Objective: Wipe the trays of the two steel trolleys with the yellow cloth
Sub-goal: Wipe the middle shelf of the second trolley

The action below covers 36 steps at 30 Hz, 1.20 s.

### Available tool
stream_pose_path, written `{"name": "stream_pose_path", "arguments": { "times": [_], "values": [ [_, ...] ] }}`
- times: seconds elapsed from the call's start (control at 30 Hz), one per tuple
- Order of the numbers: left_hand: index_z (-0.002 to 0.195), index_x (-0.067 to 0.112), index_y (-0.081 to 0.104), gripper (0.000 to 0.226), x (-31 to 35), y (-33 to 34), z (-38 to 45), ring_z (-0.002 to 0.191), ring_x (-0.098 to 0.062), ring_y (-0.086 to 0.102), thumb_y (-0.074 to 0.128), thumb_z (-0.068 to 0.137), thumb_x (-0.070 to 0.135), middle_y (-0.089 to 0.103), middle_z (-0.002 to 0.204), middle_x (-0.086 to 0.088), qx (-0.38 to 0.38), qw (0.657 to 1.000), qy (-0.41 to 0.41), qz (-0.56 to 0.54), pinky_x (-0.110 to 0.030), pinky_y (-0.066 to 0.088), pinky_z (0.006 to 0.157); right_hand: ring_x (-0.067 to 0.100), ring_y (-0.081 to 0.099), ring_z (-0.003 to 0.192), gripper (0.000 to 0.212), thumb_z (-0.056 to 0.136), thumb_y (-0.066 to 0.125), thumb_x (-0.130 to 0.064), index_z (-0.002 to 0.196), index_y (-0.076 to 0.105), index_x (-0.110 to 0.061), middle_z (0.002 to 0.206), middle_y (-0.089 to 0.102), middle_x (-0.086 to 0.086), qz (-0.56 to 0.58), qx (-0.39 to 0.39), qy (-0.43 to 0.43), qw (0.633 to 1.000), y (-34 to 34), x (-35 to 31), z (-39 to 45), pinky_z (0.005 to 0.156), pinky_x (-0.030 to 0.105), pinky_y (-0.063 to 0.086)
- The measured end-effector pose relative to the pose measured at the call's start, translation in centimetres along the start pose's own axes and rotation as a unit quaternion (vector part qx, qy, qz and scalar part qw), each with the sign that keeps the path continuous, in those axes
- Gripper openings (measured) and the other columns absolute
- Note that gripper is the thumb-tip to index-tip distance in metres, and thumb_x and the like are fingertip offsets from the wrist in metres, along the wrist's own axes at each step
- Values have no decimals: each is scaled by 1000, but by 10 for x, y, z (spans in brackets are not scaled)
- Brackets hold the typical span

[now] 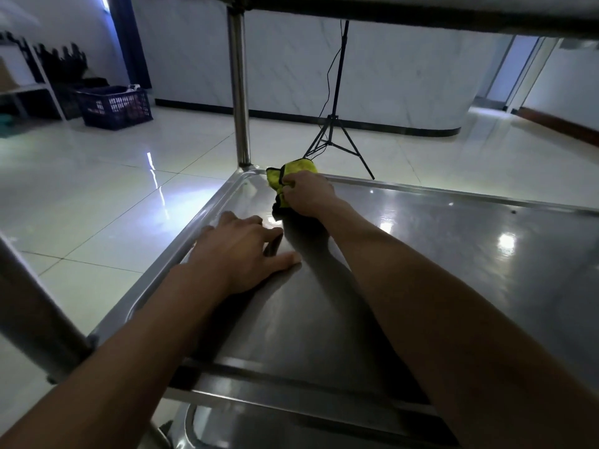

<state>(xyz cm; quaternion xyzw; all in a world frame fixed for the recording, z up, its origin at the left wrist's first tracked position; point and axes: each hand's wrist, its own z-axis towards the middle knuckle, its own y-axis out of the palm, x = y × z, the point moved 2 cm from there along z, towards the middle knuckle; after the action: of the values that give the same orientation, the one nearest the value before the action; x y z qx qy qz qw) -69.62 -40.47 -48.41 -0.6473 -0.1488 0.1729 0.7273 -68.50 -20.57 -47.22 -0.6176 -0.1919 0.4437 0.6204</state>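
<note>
fingers (287, 183) of my right hand (308, 196) are clutching the bunched yellow cloth (293, 171), and those of my left hand (240, 254) are lying straight and spread. going by the steel tray (453, 254): my left palm is pressing flat near its left rim, while the cloth is sitting at its far left corner, just beside the upright steel post (239, 92).
</note>
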Motion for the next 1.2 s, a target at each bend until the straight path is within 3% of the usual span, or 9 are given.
{"name": "stream_pose_path", "arguments": {
  "times": [0.13, 0.33, 0.6, 0.77, 1.03, 1.2],
  "values": [
    [125, 39, 57, 84, 1, -2, -3, 112, -25, 46, 13, 75, 90, 55, 109, 8, -20, 1000, 5, 4, -45, 49, 82, 29, 54, 115, 38, 93, 49, -35, 127, 62, -25, 126, 61, 6, 10, -4, -6, 1000, 8, -14, 7, 95, 40, 43],
    [140, 43, 42, 68, -1, 1, -8, 123, -30, 44, 21, 87, 81, 54, 133, 4, -35, 999, 7, -1, -53, 46, 96, 33, 49, 124, 41, 93, 44, -36, 130, 60, -33, 137, 56, 4, 31, -27, -71, 997, 23, -51, 17, 104, 48, 41],
    [150, 47, 29, 78, -3, 6, -7, 137, -31, 36, 10, 84, 85, 39, 153, 8, -48, 999, -13, 0, -56, 39, 105, 28, 52, 123, 43, 90, 46, -48, 131, 58, -39, 138, 57, 1, 38, -37, -92, 994, 18, -33, 13, 103, 46, 42],
    [135, 43, 45, 88, 3, 2, -9, 127, -33, 42, -1, 73, 87, 51, 135, 4, -39, 999, -9, 0, -55, 41, 101, 31, 54, 120, 43, 91, 51, -45, 132, 59, -36, 136, 58, 8, 29, -16, -33, 999, -3, 26, 4, 103, 44, 44],
    [130, 39, 48, 86, 14, 0, -15, 125, -29, 42, 2, 74, 85, 51, 127, 6, -37, 999, -23, -16, -60, 40, 98, 36, 55, 119, 38, 90, 52, -35, 127, 64, -32, 132, 61, 13, 8, 83, 160, 984, -62, 186, -60, 102, 44, 44],
    [132, 38, 46, 82, 21, -1, -23, 127, -25, 41, 4, 78, 83, 50, 129, 8, -40, 999, -23, -17, -58, 40, 98, 36, 55, 116, 33, 90, 51, -27, 119, 66, -31, 127, 62, 12, 9, 66, 177, 982, -69, 188, -69, 99, 43, 43]
  ]
}}
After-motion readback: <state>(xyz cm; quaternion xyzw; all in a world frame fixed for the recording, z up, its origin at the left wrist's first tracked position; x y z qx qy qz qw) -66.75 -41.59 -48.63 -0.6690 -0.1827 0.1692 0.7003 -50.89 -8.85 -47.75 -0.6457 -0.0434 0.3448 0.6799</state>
